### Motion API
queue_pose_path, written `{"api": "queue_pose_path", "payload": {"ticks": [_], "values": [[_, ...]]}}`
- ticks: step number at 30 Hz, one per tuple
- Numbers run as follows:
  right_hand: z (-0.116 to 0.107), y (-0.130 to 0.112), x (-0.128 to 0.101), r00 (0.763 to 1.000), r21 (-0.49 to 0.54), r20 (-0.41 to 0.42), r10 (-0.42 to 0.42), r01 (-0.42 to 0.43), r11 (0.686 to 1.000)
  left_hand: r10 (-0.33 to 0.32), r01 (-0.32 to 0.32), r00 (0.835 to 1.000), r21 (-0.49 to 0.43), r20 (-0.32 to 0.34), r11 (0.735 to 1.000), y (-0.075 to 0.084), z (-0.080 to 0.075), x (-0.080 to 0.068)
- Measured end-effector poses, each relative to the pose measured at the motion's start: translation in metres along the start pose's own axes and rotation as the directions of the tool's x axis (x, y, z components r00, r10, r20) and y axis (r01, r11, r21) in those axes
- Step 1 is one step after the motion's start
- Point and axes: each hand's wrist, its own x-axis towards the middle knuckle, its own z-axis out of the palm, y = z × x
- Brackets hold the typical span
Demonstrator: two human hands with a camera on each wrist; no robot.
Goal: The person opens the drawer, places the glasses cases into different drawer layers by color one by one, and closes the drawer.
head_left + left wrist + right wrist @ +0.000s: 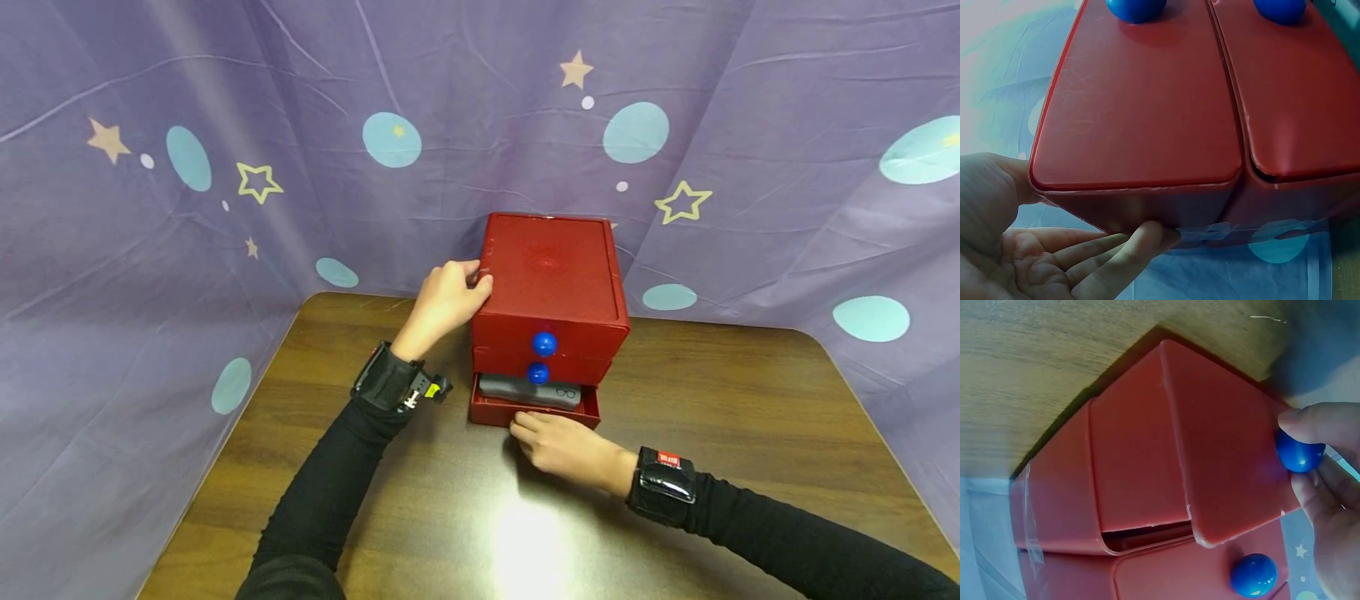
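A red three-drawer box point(551, 267) stands on the wooden table, its bottom drawer point(491, 414) pulled partway out. Inside that drawer lies a dark grey glasses case point(528, 392) with a small glasses drawing. My right hand point(566, 450) pinches the bottom drawer's round blue knob point(1300, 453) between thumb and fingers. On the box's left side, my left hand point(446, 304) rests with its thumb at the top edge; in the left wrist view its fingers point(1110, 265) lie fairly straight against the side wall. The two upper drawers are closed, with blue knobs point(544, 343) in front.
Behind the box hangs a purple curtain point(465, 192) with stars and blue ovals, close to the table's far edge. The brown wooden table point(720, 392) extends to both sides of the box. A bright reflection lies on the tabletop near the front.
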Motion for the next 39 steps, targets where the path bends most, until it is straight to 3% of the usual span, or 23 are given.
{"api": "queue_pose_path", "payload": {"ticks": [39], "values": [[0.025, 0.021, 0.004, 0.994, -0.01, -0.023, 0.111, -0.111, 0.994, -0.006, 0.006, 1.0, -0.015, -0.021, 1.0, 0.003, 0.001, -0.003]]}}
